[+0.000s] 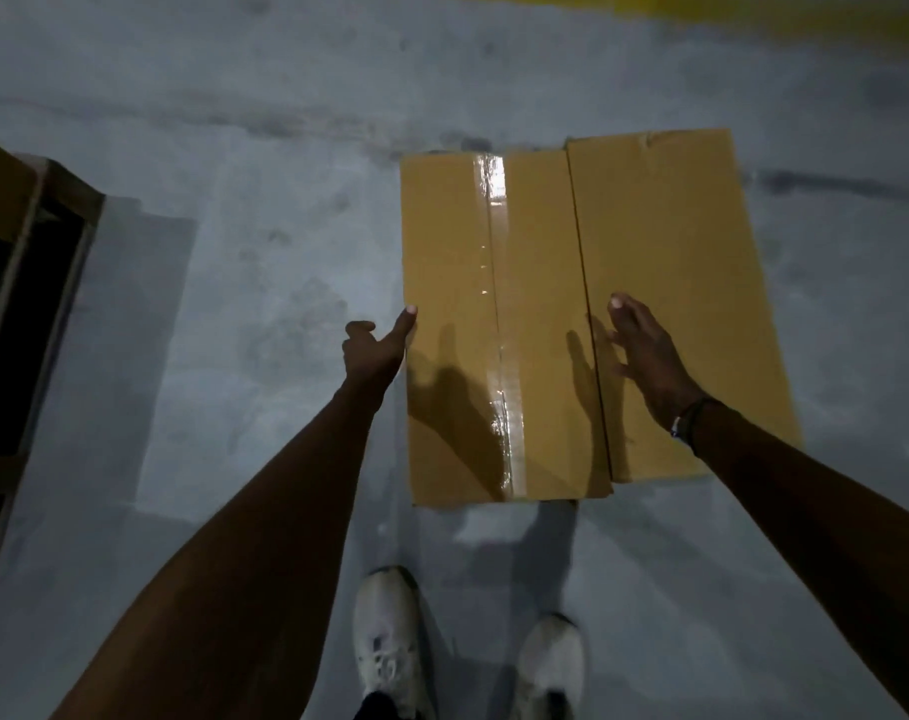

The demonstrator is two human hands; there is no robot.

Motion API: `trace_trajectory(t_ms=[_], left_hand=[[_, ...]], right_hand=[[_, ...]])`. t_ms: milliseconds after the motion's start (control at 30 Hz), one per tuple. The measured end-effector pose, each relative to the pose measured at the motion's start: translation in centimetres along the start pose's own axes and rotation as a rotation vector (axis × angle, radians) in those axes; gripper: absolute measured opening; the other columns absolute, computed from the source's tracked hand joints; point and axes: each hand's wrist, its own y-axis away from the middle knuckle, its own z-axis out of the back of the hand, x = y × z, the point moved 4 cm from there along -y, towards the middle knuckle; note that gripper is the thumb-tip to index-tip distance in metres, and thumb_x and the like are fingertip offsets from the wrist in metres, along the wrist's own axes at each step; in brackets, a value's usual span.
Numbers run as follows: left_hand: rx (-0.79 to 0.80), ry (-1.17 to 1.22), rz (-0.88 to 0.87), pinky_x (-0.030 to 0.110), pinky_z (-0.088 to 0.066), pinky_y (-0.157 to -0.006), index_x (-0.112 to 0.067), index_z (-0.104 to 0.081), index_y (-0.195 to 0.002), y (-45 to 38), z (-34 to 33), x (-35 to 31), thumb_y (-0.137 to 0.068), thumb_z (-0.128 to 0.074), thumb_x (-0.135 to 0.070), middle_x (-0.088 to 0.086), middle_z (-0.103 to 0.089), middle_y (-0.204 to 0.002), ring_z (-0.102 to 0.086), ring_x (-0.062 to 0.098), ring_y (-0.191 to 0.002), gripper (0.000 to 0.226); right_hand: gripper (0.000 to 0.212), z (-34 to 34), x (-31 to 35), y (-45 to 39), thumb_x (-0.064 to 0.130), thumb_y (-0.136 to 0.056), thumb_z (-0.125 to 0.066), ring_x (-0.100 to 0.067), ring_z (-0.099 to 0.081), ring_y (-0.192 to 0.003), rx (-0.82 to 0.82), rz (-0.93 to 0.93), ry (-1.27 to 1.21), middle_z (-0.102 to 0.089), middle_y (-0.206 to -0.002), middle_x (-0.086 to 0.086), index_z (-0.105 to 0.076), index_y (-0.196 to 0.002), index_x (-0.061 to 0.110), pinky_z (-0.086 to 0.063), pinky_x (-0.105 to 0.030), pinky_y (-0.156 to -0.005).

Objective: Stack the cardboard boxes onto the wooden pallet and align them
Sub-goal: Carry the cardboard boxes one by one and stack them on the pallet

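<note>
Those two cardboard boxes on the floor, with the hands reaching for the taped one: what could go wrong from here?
1. The taped box sits tight against the second box, so the right hand, spread over the seam, may struggle to get hold of that side.
2. The left hand only has fingertips at the edge, so the box might slip when lifted.
3. The shoes stand close below, where a dropped box could land.
</note>
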Motion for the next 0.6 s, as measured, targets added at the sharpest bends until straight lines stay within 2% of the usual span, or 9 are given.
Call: trace_trajectory(t_ms=[67,133,233,433,500,600], left_hand=[[0.024,0.02,0.006,0.042,-0.043,-0.108,-0.013,-0.038,-0.15,-2.1,-2.0,0.5,-0.081,-0.069,-0.079,0.016,-0.043,-0.157,-0.047,0.034,-0.14,0.1],[0.046,0.013,0.002,0.046,-0.046,-0.107,-0.015,-0.034,-0.154,-3.5,-3.6,0.6,-0.081,-0.069,-0.079,0.016,-0.043,-0.158,-0.048,0.036,-0.14,0.103],[0.077,0.003,-0.01,0.051,-0.05,-0.109,-0.018,-0.031,-0.156,-4.6,-5.1,0.6,-0.085,-0.068,-0.075,0.016,-0.045,-0.157,-0.049,0.038,-0.14,0.098],[0.127,0.044,-0.064,0.052,-0.041,-0.115,-0.019,-0.034,-0.16,-5.4,-5.7,1.9,-0.092,-0.062,-0.07,0.013,-0.047,-0.158,-0.047,0.037,-0.142,0.09],[0.143,0.064,-0.08,0.05,-0.043,-0.112,-0.019,-0.037,-0.159,-5.7,-5.2,2.2,-0.091,-0.063,-0.071,0.011,-0.05,-0.155,-0.05,0.035,-0.139,0.09],[0.185,0.07,-0.099,0.044,-0.046,-0.102,-0.019,-0.038,-0.158,-6.2,-4.2,2.6,-0.09,-0.062,-0.074,0.009,-0.052,-0.153,-0.055,0.031,-0.132,0.091]], right_hand=[[0.09,-0.4,-1.4,-2.5,0.088,-0.082,-0.055,-0.018,-0.048,-0.145,0.002,0.045,0.012,-0.048,-0.16,0.008,-0.045,-0.156,0.038,-0.039,-0.054,-0.121],[0.095,-0.6,-2.5,-4.3,0.092,-0.076,-0.056,-0.017,-0.047,-0.145,0.003,0.08,0.015,-0.05,-0.159,0.008,-0.045,-0.155,0.04,-0.038,-0.055,-0.122],[0.088,-1.1,-2.6,-5.3,0.083,-0.082,-0.054,-0.016,-0.044,-0.147,-0.028,0.12,0.02,-0.045,-0.162,0.007,-0.043,-0.157,0.038,-0.038,-0.055,-0.122],[0.061,-1.6,-2.7,-5.7,0.055,-0.105,-0.055,-0.016,-0.044,-0.146,-0.112,0.163,0.062,-0.045,-0.162,0.004,-0.043,-0.159,0.029,-0.041,-0.051,-0.121],[0.057,-1.7,-2.6,-5.8,0.051,-0.106,-0.056,-0.013,-0.045,-0.144,-0.127,0.161,0.065,-0.047,-0.16,0.004,-0.045,-0.158,0.029,-0.041,-0.044,-0.121],[0.059,-2.2,-2.6,-5.4,0.049,-0.105,-0.059,-0.01,-0.046,-0.143,-0.125,0.171,0.07,-0.048,-0.16,0.005,-0.045,-0.158,0.027,-0.039,-0.026,-0.112]])
